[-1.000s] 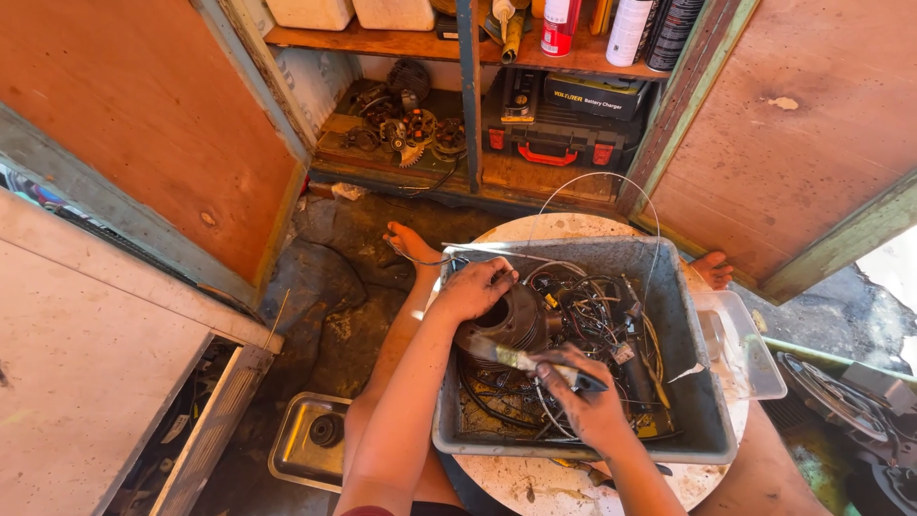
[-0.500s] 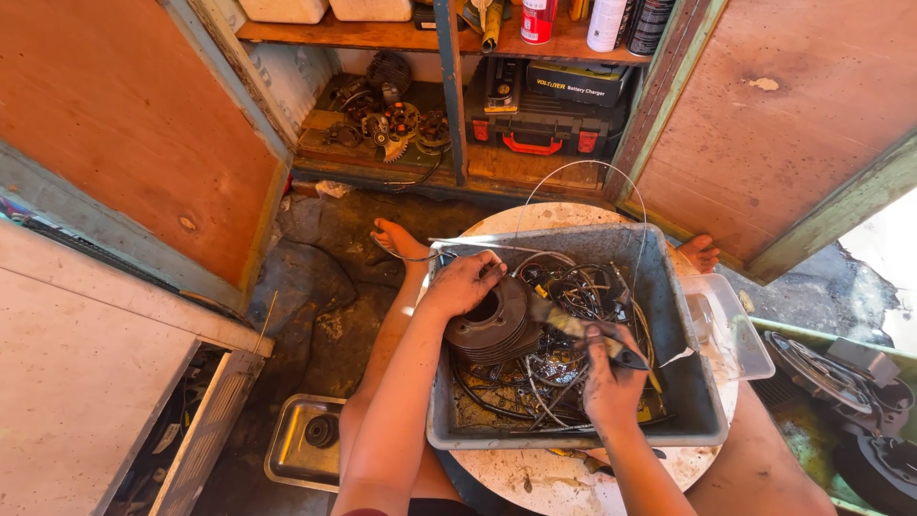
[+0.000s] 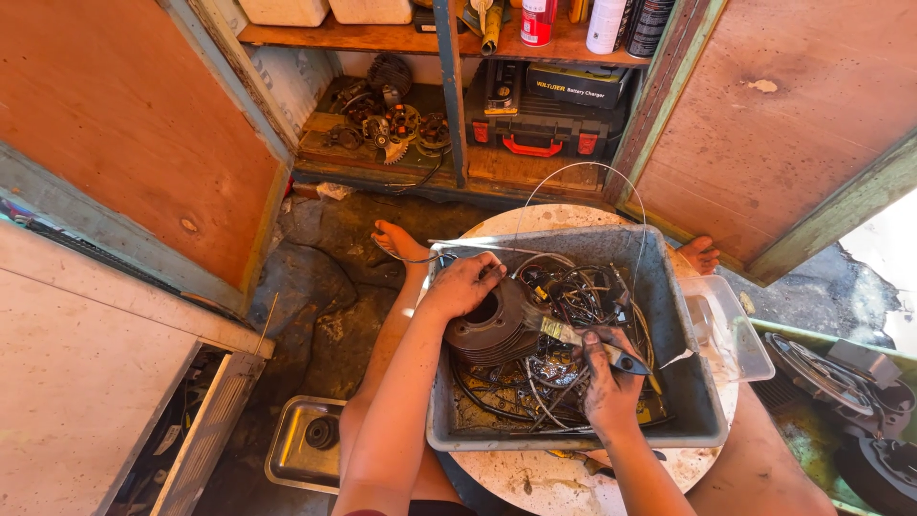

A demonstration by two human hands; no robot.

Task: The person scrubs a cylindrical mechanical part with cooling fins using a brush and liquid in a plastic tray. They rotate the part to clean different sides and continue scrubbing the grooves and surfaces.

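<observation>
A wooden cabinet [image 3: 143, 162] stood open at twelve o'clock, its doors swung wide, with a black and red tool case [image 3: 535, 119] on its lower shelf. Below it a grey plastic tub [image 3: 669, 315], set on a round white worktop [image 3: 535, 478], held a tangle of dark wires [image 3: 573, 296]. Inside the tub, toward nine o'clock, lay a dark finned engine cylinder [image 3: 492, 334], its open bore tipped toward eleven o'clock. The left hand [image 3: 461, 285] was closed over the cylinder's upper rim, gripping it. The right hand [image 3: 611, 382], at four o'clock from the cylinder, was clamped on the black handle of a small brush [image 3: 587, 342], whose long axis ran from four o'clock to ten o'clock, its tip touching the cylinder's fins. The left hand was the nearer to the cylinder. Compared with half a second before, the brush tip had come closer to the fins and the right hand sat a little lower.
</observation>
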